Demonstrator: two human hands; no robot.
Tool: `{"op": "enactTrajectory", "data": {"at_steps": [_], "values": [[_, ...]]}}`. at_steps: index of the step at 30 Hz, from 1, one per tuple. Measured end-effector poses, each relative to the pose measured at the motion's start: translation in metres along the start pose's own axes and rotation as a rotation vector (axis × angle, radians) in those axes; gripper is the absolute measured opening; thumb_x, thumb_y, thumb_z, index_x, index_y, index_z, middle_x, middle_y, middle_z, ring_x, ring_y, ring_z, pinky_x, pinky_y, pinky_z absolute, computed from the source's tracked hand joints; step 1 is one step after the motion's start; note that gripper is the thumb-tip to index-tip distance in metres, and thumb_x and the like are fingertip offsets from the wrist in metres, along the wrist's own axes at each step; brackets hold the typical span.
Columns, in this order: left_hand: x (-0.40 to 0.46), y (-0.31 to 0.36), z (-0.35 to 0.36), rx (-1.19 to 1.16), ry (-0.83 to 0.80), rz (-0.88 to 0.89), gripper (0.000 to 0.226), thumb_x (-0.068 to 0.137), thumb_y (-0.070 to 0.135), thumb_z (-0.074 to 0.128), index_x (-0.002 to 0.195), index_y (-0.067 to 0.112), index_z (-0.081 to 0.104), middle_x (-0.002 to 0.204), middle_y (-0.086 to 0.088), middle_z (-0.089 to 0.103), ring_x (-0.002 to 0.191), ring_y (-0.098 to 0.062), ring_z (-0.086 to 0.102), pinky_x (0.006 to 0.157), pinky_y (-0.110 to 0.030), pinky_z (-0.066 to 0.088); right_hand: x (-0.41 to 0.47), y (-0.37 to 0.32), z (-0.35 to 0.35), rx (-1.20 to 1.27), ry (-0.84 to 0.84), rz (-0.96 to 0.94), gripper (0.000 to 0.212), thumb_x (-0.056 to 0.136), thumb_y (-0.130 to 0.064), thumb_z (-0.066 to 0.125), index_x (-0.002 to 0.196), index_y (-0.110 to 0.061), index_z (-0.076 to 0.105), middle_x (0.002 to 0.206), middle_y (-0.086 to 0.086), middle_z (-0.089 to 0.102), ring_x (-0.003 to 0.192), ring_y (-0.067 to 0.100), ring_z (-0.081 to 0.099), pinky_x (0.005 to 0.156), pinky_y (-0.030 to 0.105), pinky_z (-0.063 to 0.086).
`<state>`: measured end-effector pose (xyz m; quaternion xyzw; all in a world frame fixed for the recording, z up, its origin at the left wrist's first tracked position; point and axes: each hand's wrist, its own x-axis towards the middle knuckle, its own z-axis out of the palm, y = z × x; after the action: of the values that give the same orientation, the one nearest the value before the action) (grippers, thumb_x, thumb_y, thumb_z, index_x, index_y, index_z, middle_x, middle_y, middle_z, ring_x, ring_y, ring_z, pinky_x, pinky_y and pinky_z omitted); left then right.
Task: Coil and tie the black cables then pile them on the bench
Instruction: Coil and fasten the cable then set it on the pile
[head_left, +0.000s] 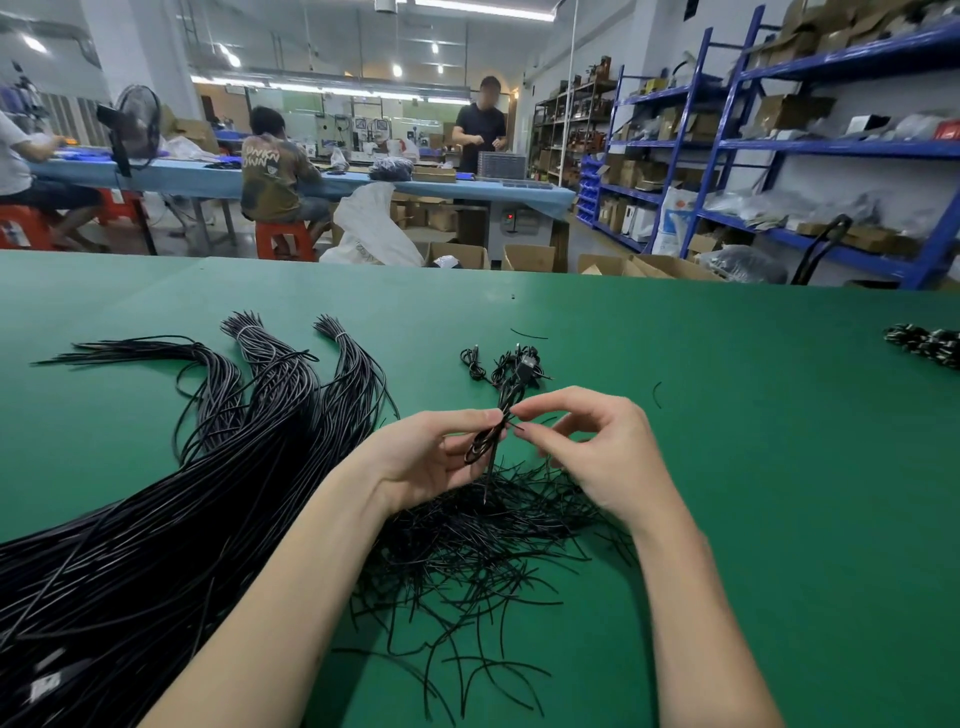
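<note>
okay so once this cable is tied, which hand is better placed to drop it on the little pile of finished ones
Left, probably. The left hand already holds the coiled cable, while the right hand only pinches the tie. The finished pile lies just beyond both hands, so neither reaches across.

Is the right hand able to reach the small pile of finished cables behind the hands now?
Probably yes. The pile of finished cables lies just beyond the right hand on bare green bench, nothing between. But its fingertips pinch the coiled cable with the left hand, so it must release first.
</note>
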<state>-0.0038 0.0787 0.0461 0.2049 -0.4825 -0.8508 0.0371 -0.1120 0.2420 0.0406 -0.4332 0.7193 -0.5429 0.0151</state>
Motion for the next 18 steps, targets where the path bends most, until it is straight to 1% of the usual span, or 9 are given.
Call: {"op": "enactTrajectory", "data": {"at_steps": [2,4,6,9,11,13,15,16,18], "values": [[-0.001,0.0,-0.001,0.017,-0.008,-0.016,0.006,0.064,0.01,0.08,0.07,0.009,0.08,0.077,-0.008,0.073,0.061,-0.011,0.064,0.052,-0.018,0.054,0.001,-0.001,0.0,-0.024,0.016,-0.031,0.016,0.08,-0.029,0.086,0.086,-0.042,0.079,0.085,-0.021,0.076,0.066,0.006,0.065,0.06,0.013,0.045],[-0.001,0.001,-0.002,0.035,-0.009,-0.02,0.009,0.063,0.011,0.081,0.072,0.009,0.08,0.077,-0.007,0.073,0.06,-0.011,0.065,0.053,-0.018,0.055,0.001,-0.001,0.001,-0.039,0.026,-0.061,0.015,0.079,-0.028,0.088,0.082,-0.04,0.08,0.084,-0.022,0.075,0.065,0.004,0.063,0.06,0.011,0.044],[-0.001,0.002,-0.002,0.055,-0.017,-0.015,0.012,0.062,0.012,0.081,0.074,0.01,0.081,0.078,-0.007,0.074,0.06,-0.012,0.066,0.054,-0.017,0.055,0.002,-0.001,0.001,-0.049,0.025,-0.091,0.013,0.077,-0.028,0.089,0.079,-0.039,0.081,0.082,-0.022,0.075,0.064,0.006,0.063,0.06,0.013,0.047],[-0.002,0.003,-0.003,0.078,-0.018,-0.005,0.011,0.062,0.014,0.081,0.073,0.011,0.082,0.078,-0.005,0.074,0.061,-0.011,0.066,0.057,-0.017,0.054,0.003,-0.004,0.004,-0.064,0.047,-0.135,0.009,0.076,-0.031,0.09,0.079,-0.035,0.082,0.081,-0.021,0.075,0.064,0.012,0.065,0.062,0.022,0.051],[-0.002,0.003,-0.003,0.089,-0.015,0.003,0.01,0.063,0.014,0.08,0.073,0.011,0.082,0.076,-0.005,0.074,0.061,-0.011,0.066,0.055,-0.016,0.054,0.003,-0.005,0.006,-0.054,0.086,-0.152,0.009,0.076,-0.03,0.09,0.076,-0.034,0.082,0.078,-0.021,0.075,0.063,0.009,0.064,0.06,0.016,0.046],[-0.002,0.003,-0.003,0.114,-0.018,0.049,0.012,0.065,0.015,0.08,0.076,0.011,0.082,0.077,-0.004,0.073,0.061,-0.009,0.065,0.053,-0.017,0.053,0.003,-0.005,0.011,-0.016,0.108,-0.11,0.011,0.077,-0.028,0.089,0.073,-0.034,0.081,0.073,-0.019,0.074,0.059,0.005,0.061,0.056,0.011,0.042],[-0.001,0.002,-0.003,0.148,-0.021,0.14,0.014,0.068,0.018,0.078,0.08,0.011,0.082,0.08,-0.002,0.073,0.064,-0.007,0.065,0.058,-0.016,0.053,0.003,-0.005,0.017,0.124,0.111,0.07,0.009,0.078,-0.026,0.088,0.072,-0.027,0.082,0.064,-0.012,0.071,0.051,0.004,0.054,0.05,0.014,0.039],[0.0,0.002,-0.003,0.167,-0.019,0.188,0.018,0.07,0.019,0.078,0.085,0.01,0.081,0.083,-0.002,0.074,0.067,-0.007,0.065,0.062,-0.017,0.053,0.005,-0.004,0.02,0.273,0.102,0.228,0.009,0.079,-0.023,0.087,0.073,-0.022,0.081,0.062,-0.009,0.069,0.048,0.005,0.051,0.047,0.015,0.037],[0.001,0.001,-0.003,0.208,0.022,0.256,0.028,0.071,0.018,0.079,0.096,0.005,0.077,0.087,-0.004,0.075,0.072,-0.008,0.067,0.066,-0.017,0.053,0.007,-0.003,0.03,0.685,0.036,0.607,0.008,0.079,-0.014,0.082,0.074,-0.012,0.076,0.065,-0.002,0.065,0.045,0.004,0.046,0.039,0.014,0.03]]}}
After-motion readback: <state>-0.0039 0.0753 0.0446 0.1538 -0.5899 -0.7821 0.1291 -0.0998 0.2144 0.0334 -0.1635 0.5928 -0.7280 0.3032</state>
